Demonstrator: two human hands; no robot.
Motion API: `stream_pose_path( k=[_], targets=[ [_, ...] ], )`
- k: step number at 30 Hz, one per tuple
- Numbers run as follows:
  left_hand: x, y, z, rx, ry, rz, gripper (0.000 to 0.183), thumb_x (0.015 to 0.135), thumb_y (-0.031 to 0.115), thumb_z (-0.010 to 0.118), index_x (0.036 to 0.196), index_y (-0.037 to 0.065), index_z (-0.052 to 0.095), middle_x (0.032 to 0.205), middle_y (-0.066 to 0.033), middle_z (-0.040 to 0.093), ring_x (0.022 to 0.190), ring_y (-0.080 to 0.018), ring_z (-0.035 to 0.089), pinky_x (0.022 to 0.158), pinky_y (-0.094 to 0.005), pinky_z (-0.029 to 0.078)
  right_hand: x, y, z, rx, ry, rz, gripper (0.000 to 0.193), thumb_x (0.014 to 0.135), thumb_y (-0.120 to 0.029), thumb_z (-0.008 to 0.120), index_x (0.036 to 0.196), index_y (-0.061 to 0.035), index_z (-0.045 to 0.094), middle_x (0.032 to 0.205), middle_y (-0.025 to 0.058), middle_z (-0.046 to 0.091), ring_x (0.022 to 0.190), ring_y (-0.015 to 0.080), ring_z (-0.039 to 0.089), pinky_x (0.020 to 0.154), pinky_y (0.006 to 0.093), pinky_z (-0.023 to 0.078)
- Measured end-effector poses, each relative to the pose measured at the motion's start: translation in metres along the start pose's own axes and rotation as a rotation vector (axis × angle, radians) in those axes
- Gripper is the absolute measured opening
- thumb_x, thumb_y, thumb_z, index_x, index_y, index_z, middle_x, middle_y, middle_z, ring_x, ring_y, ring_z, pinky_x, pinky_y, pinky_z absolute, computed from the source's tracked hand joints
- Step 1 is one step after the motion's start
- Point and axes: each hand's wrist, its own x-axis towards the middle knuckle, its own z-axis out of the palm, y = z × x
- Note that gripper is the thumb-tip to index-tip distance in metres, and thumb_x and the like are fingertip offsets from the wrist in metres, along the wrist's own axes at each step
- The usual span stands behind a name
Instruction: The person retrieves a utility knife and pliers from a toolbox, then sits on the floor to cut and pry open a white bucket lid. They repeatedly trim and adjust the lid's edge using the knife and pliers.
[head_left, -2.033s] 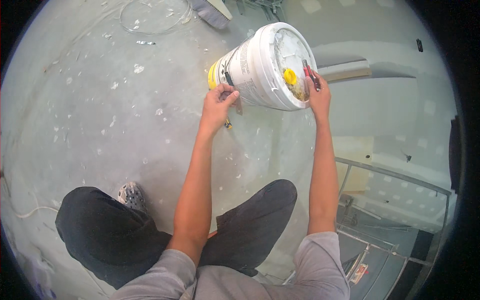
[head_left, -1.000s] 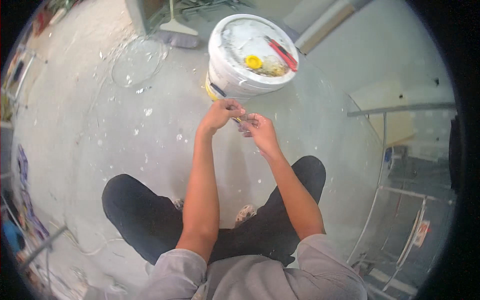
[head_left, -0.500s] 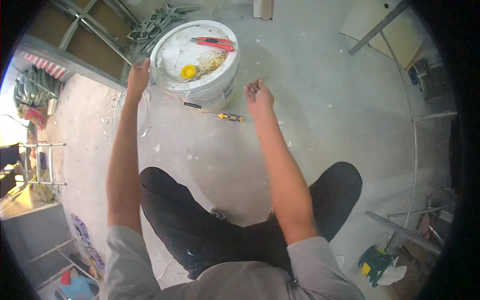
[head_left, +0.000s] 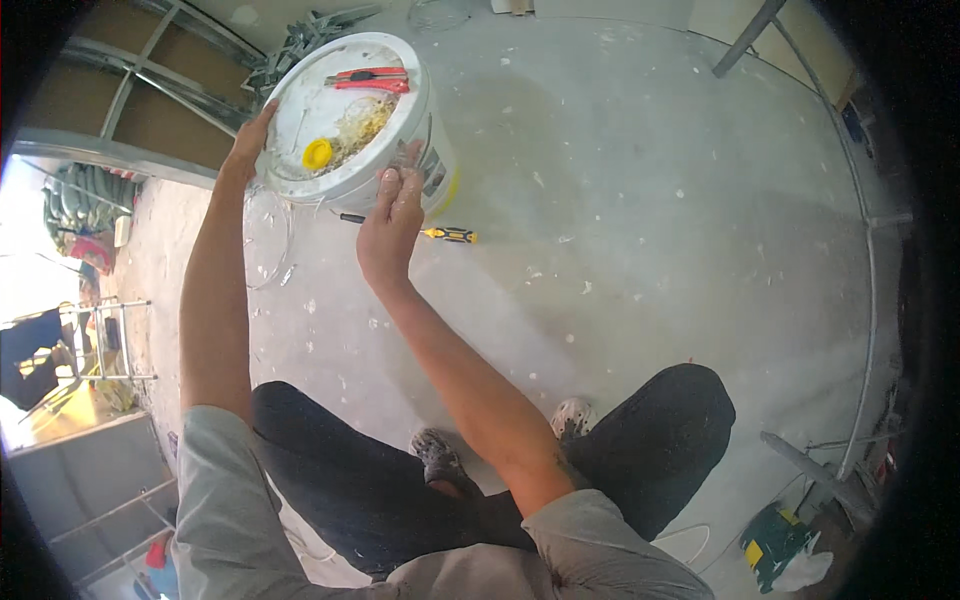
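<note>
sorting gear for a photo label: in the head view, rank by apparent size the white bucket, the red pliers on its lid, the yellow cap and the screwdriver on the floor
1. white bucket
2. screwdriver
3. red pliers, only a little shorter than the screwdriver, so that order is unsure
4. yellow cap

White lidded bucket [head_left: 345, 120] tilted on concrete floor, yellow cap on lid.
</note>
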Motion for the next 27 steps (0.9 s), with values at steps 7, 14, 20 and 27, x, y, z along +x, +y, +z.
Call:
stream_pose_path(
  k=[7, 14, 20, 27],
  targets=[
    [0.009, -0.042, -0.038, -0.039, 0.159, 0.127, 0.072, 0.094, 0.064, 0.064, 0.105, -0.006, 0.073, 0.088, -0.0114, 0.067, 0.082, -0.0202, 0.061, 0.072, -0.0381, 0.050, 0.010, -0.010, 0.006, -0.098, -0.128, -0.063, 0.053, 0.110, -0.017, 0.040, 0.153, 0.0132, 0.030, 0.148, 0.0336, 0.049, 0.130, 0.0385, 0.057, 0.108, 0.0412, 0.045],
    [-0.100, -0.108, -0.003, -0.414, 0.524, -0.081, 0.075, 0.101, 0.053, 0.059, 0.128, -0.017, 0.057, 0.121, -0.0256, 0.067, 0.106, -0.0329, 0.068, 0.088, -0.0445, 0.055, 0.095, -0.008, -0.013, -0.271, -0.326, 0.007, 0.031, 0.102, -0.021, 0.056, 0.112, 0.0067, 0.064, 0.102, 0.0211, 0.073, 0.100, 0.0357, 0.069, 0.087, 0.0471, 0.050],
    [-0.180, -0.096, 0.034, -0.665, 0.470, -0.080, 0.069, 0.105, 0.043, 0.055, 0.147, -0.010, 0.041, 0.141, -0.0213, 0.056, 0.127, -0.0304, 0.059, 0.109, -0.0413, 0.046, 0.164, 0.004, -0.011, 0.378, -0.506, 0.326, 0.025, 0.100, -0.020, 0.056, 0.103, 0.0020, 0.068, 0.104, 0.0141, 0.074, 0.096, 0.0242, 0.069, 0.086, 0.0406, 0.053],
    [-0.106, -0.093, -0.063, -0.296, 0.250, 0.066, 0.076, 0.104, 0.059, 0.049, 0.145, -0.006, 0.051, 0.142, -0.0172, 0.058, 0.129, -0.0249, 0.057, 0.109, -0.0384, 0.044, 0.036, 0.023, -0.060, 0.358, 0.107, 0.423, 0.017, 0.101, -0.016, 0.063, 0.096, -0.0003, 0.068, 0.083, 0.0014, 0.064, 0.076, 0.0121, 0.060, 0.067, 0.0278, 0.052]
  ],
)
